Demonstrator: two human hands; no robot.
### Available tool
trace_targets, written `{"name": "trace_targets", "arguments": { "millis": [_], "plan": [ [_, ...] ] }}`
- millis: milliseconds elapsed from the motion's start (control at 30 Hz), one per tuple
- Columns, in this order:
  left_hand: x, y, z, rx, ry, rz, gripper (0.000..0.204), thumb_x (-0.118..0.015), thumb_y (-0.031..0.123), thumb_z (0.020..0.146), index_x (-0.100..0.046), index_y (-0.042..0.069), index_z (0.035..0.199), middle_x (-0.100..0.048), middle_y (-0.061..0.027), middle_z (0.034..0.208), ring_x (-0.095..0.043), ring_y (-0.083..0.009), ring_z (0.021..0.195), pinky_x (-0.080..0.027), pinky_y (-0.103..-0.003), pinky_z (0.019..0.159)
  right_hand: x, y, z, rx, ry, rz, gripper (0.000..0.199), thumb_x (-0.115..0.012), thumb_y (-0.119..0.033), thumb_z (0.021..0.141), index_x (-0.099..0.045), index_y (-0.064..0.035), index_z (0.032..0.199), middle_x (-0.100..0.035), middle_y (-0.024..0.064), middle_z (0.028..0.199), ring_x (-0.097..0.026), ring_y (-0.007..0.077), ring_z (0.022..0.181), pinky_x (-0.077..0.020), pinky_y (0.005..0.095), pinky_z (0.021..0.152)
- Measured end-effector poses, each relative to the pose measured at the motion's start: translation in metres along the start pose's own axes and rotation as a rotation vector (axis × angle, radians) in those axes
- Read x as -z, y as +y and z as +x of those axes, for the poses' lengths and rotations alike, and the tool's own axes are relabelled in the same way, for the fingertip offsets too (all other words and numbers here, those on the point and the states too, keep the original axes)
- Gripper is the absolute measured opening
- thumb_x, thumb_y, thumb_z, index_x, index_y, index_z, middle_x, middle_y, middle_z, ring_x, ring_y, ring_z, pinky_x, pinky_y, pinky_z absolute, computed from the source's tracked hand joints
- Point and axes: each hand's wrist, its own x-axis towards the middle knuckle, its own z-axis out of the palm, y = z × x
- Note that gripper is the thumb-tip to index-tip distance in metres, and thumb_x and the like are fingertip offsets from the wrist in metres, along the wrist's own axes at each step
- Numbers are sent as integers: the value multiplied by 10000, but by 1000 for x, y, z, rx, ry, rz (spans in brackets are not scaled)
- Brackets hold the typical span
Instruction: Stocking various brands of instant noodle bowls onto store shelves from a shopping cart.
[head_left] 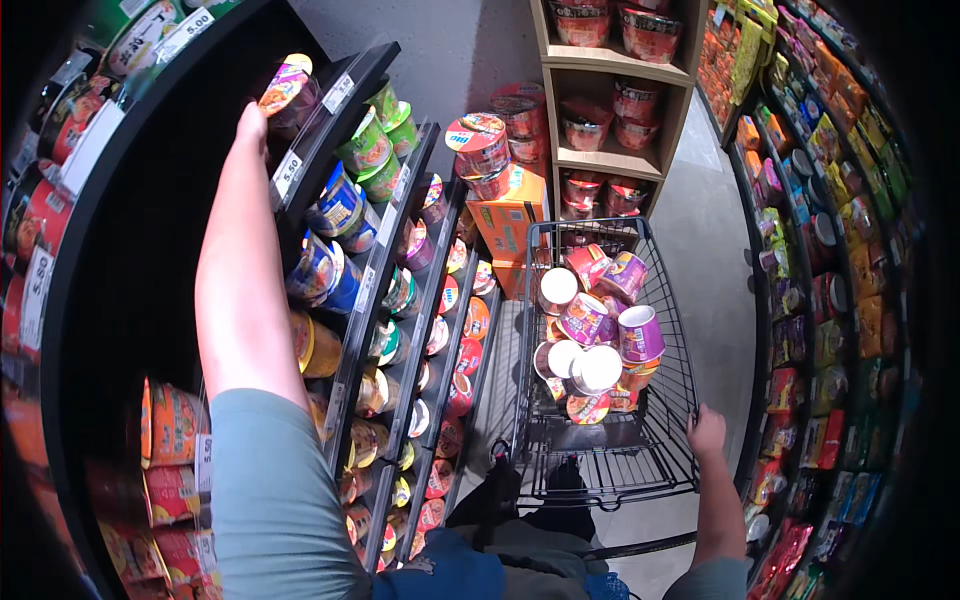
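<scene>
I see wood rack [620, 68] holding red tubs [635, 103], orange box [508, 218] left of it, packets [828, 361] far right.

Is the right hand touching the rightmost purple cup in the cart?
Apart. The head view shows bare wire mesh between the purple cup and the right hand, which is at the cart's right side.

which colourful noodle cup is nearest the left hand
The round cup with the orange, yellow and purple lid; it is right at the left hand, while the other cups are farther off.
</scene>
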Motion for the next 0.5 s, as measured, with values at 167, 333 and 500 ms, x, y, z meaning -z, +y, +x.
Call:
{"name": "trace_targets", "arguments": {
  "millis": [167,333,500],
  "plan": [
    [31,13,67,161,7,171,506,-340,480,1020,-609,125,1258,-581,-112,1355,-470,-252,1304,-287,-516,1123,-30,-4,5,-98,26,-8,243,-673,-236,880,-565,-34,962,-675,199,840,-655,403,823,-514,505,763],
    [-48,18,-1,74,-115,58,710,-313,626,1009,-531,62,1381,-496,-168,1471,-399,-290,1404,-221,-514,1174,-11,7,-31,-248,26,-7,249,-671,-220,891,-551,-32,1001,-676,224,865,-660,430,819,-534,529,731],
    [-21,50,-20,-183,299,611,897,-375,640,946,-430,-114,1427,-410,-310,1503,-366,-397,1439,-286,-425,1175,-25,15,-14,-232,-36,64,317,-665,-215,894,-562,-21,1121,-674,259,916,-657,453,859,-534,537,748]
  ]
}}
